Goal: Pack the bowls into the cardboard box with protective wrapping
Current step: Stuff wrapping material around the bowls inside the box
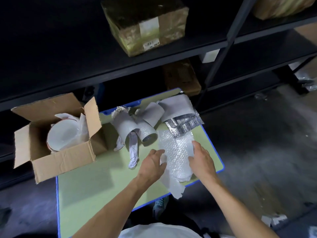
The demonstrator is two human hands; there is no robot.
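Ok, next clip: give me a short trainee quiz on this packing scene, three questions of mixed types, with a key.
1. Multiple choice: how many of the left hand and right hand touch the bubble wrap? A neither, B one, C both.
2. Fill the gap: inside the open cardboard box lies a white ___.
3. True or false: the bubble wrap lies inside the cardboard box.

Key
1. C.
2. bowl.
3. False: it lies on the table.
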